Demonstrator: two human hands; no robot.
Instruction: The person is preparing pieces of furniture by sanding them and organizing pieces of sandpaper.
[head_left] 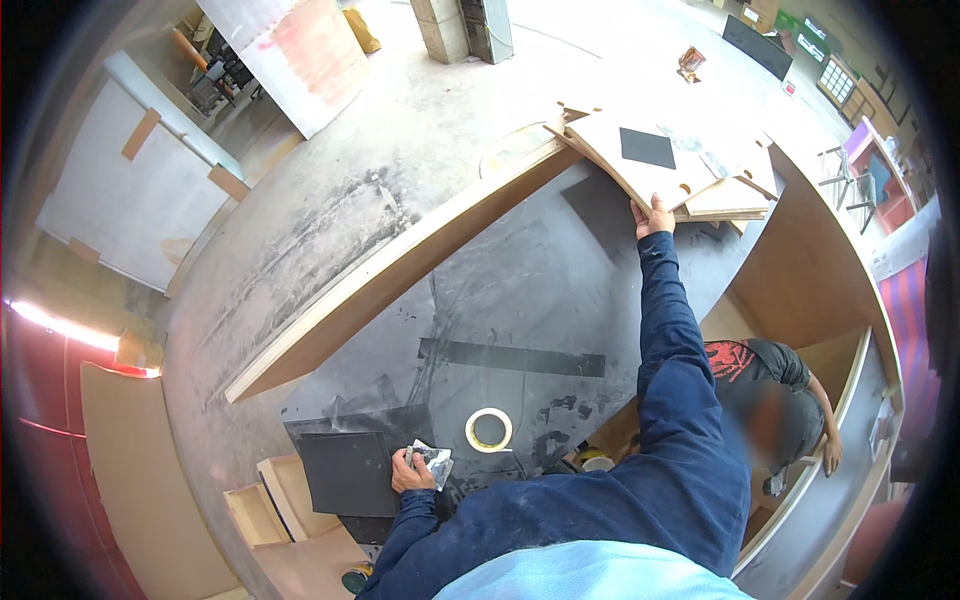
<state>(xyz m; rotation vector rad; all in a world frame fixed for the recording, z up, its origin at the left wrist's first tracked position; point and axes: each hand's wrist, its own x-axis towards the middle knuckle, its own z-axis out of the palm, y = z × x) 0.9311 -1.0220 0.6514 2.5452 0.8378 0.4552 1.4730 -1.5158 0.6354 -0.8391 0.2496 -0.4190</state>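
Note:
My left hand (pixel 412 471) is closed around a crumpled white and grey piece (pixel 432 461), perhaps cloth or plastic, on the dark tabletop (pixel 480 300). Beside it lie black sheets (pixel 345 472), and a roll of cream tape (pixel 489 430) is a little to the right. Stretched far forward, my right hand (pixel 654 216) grips the near edge of a pale wooden board (pixel 610 150) in a stack at the table's far end. A black rectangular sheet (pixel 647 148) lies on top of that stack. The fingers under the board are partly hidden.
A long wooden panel edge (pixel 400 270) borders the table's left side. At right a co-worker in a dark shirt (pixel 770 370) bends low, one hand on a curved wooden frame (pixel 850 400). A black strip (pixel 512 357) lies mid-table. Wooden boxes (pixel 290 500) stand lower left.

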